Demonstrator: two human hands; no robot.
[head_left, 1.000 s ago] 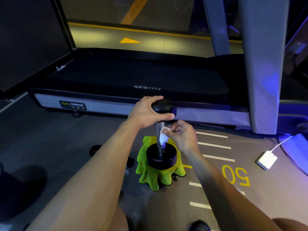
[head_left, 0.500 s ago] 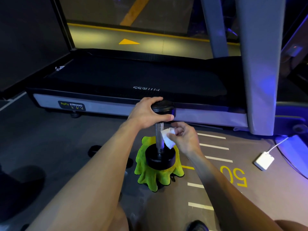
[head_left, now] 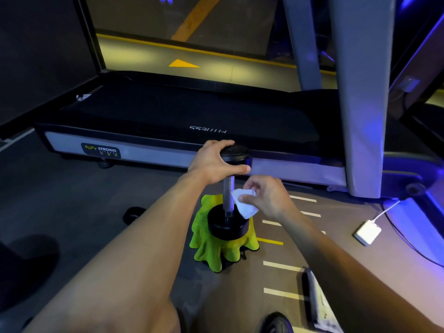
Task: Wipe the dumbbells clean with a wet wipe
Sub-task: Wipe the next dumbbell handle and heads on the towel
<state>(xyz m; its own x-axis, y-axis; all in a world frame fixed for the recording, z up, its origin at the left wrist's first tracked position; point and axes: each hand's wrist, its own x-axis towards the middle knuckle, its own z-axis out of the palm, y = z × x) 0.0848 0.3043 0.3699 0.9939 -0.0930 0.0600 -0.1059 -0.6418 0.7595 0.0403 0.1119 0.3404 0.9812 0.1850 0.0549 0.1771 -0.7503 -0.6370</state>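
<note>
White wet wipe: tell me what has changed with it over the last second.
The right hand, pinching the white wet wipe, drew it off the silver metal handle to the right; it now hangs beside the bar. The left hand kept gripping the top head of the upright black dumbbell on the green cloth.

wet wipe (head_left: 243, 205) off handle — pulled right

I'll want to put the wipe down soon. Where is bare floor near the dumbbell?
Bare grey floor lies left of the green cloth, between the treadmill and the left arm. Right of it is striped floor, bordered by the white adapter. Crowded: the dumbbell itself, with both hands and the wipe.
</note>
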